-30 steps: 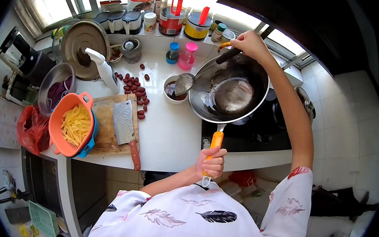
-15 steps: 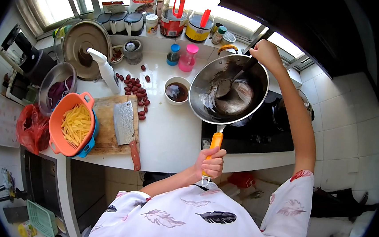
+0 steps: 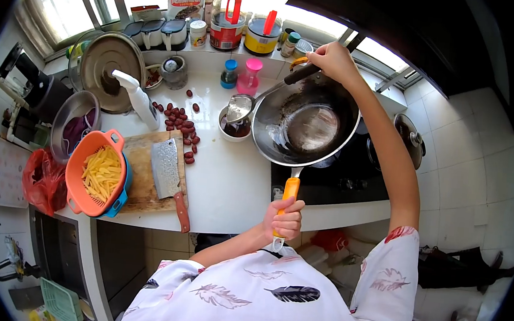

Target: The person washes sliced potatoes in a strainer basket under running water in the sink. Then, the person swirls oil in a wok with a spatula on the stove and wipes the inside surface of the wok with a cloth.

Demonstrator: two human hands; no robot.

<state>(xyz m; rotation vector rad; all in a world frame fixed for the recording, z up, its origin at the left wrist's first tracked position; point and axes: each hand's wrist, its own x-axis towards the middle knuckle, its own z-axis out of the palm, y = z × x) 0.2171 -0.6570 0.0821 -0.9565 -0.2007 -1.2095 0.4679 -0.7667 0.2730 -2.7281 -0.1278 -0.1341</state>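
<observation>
My left hand (image 3: 287, 217) is closed around the orange handle of a wok (image 3: 347, 128), which is tilted at the edge of the black stove. Dark residue coats the wok's inside. My right hand (image 3: 335, 63) grips the black handle of a ladle (image 3: 239, 107) above the wok's far rim. The ladle's metal bowl is over a small white bowl (image 3: 234, 139) of dark brown liquid, just left of the wok. Whether the ladle touches the liquid I cannot tell.
Left of the bowl are red dates (image 3: 179, 118), a cleaver (image 3: 165, 166) on a cutting board (image 3: 136, 196), and an orange colander (image 3: 75, 173) of yellow strips. Oil jugs (image 3: 226, 34) line the windowsill. A lidded pot (image 3: 408, 142) stands on the stove's right.
My right hand has moved left, lifting the ladle out of the wok and bringing its bowl over the white bowl. My left hand still holds the wok handle.
</observation>
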